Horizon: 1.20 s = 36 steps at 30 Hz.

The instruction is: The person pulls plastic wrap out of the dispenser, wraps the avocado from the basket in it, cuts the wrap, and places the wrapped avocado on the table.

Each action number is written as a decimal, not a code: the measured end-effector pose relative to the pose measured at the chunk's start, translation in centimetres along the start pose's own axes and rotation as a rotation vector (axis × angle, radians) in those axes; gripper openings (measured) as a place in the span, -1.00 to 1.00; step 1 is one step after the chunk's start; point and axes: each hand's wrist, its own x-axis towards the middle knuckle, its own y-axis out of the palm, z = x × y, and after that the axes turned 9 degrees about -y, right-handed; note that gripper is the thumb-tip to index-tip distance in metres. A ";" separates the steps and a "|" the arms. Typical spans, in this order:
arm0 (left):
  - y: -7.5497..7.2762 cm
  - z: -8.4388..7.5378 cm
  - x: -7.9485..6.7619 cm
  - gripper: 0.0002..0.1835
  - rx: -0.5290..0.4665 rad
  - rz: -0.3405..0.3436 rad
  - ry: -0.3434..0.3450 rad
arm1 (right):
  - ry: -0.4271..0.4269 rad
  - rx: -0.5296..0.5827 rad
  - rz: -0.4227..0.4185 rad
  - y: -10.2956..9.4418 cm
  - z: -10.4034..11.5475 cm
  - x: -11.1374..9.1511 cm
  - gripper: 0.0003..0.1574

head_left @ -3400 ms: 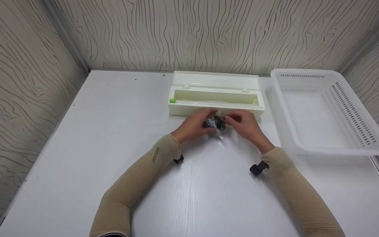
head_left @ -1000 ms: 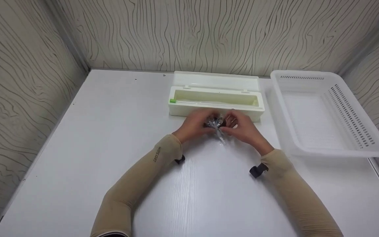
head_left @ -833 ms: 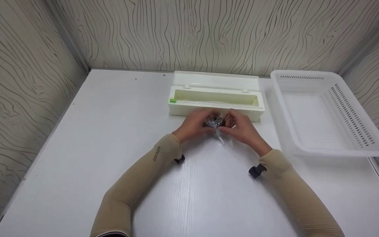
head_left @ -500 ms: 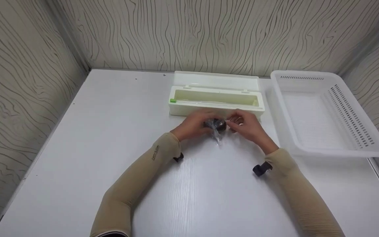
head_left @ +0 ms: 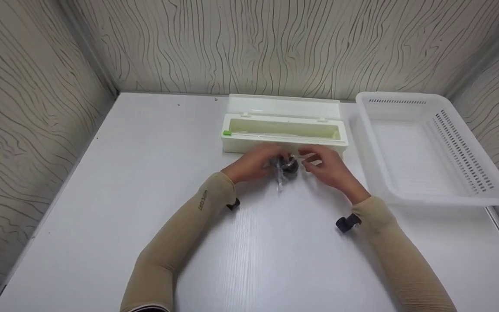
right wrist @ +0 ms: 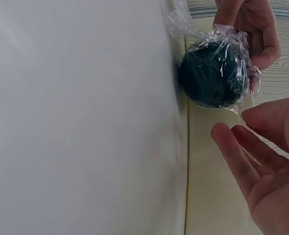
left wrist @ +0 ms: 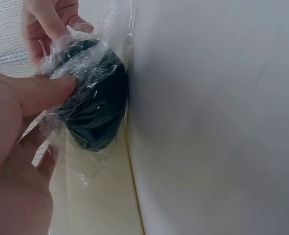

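Observation:
A dark, round object (right wrist: 210, 78), wrapped in crinkled cling film (left wrist: 80, 63), sits on the table just in front of the cling film box. My left hand (head_left: 256, 164) grips it from the left; in the left wrist view the thumb lies on the wrapped face and the other fingers are behind. A loose twist of film (head_left: 280, 180) trails toward me. To the right, my right hand (head_left: 327, 167) has its fingers bent and parted beside the film's edge. In the right wrist view its fingertips (right wrist: 223, 134) hold nothing visible; whether the thumb touches the film, I cannot tell.
The cream cling film box (head_left: 284, 145) stands behind the hands, its lid (head_left: 284, 104) folded back and a green slider (head_left: 227, 133) at its left end. A white plastic basket (head_left: 438, 201) stands at the right. Patterned walls border the white table (head_left: 154, 143).
My right hand has drawn back slightly to the right from the wrapped object, its fingers parting. The left hand has kept its grip, and the film's loose tail has swung left.

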 end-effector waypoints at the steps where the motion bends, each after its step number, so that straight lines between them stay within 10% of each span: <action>1: 0.0 0.1 0.1 -0.64 -0.016 -0.004 0.024 | -0.017 -0.007 0.023 0.1 0.0 0.0 -0.43; 13: -0.2 0.4 -0.2 -0.45 -0.111 0.064 -0.003 | 0.018 0.055 0.166 0.7 -0.2 -0.2 -0.36; 24: -0.1 -0.4 -0.4 -0.33 -0.307 0.126 0.140 | 0.096 0.109 0.197 0.6 1.1 -1.6 -0.45; 30: -0.3 -0.6 -1.3 -0.58 -0.047 -0.046 -0.028 | 0.077 0.054 0.155 0.9 1.5 -2.0 -0.60; 36: -0.6 -0.9 -2.4 -0.66 -0.061 0.037 -0.155 | 0.043 -0.015 0.136 1.0 1.3 -2.1 -0.73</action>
